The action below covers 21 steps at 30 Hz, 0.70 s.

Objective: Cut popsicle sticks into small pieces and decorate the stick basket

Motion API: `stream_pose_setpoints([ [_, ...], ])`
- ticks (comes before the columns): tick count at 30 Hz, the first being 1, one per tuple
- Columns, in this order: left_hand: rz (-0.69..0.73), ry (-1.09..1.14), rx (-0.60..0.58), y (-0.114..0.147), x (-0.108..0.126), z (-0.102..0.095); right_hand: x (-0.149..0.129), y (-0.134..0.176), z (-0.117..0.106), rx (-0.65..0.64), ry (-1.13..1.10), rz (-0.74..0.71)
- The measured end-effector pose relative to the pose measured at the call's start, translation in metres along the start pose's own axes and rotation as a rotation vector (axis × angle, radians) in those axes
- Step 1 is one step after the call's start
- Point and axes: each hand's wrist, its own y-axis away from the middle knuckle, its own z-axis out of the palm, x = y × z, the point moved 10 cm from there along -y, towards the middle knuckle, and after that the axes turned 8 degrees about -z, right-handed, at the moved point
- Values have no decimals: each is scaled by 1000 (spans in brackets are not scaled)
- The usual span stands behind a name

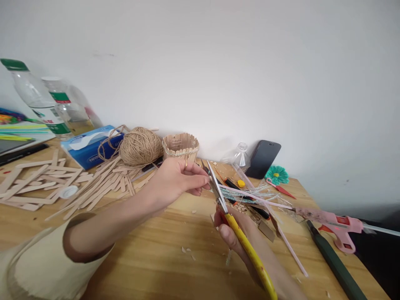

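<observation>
My right hand grips scissors with yellow handles; their metal blades point up and away from me, slightly apart. Beside the blades, my left hand is closed in a pinch of thumb and fingers, and what it holds is too small to make out. Behind the left hand stands a small basket made of wooden craft sticks, with a beaded trim round it. Pale blue beaded strands lie on the table just past the scissors.
Loose craft sticks cover the left, with a twine ball, a blue tissue pack and plastic bottles behind. At the right are a phone, a teal flower, a pink glue gun and a dark green tool.
</observation>
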Motion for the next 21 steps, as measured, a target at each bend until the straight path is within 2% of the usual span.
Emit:
stream_pose_setpoints([
  [21, 0, -4, 33, -1, 0, -4, 10, -1, -2, 44, 96, 48],
])
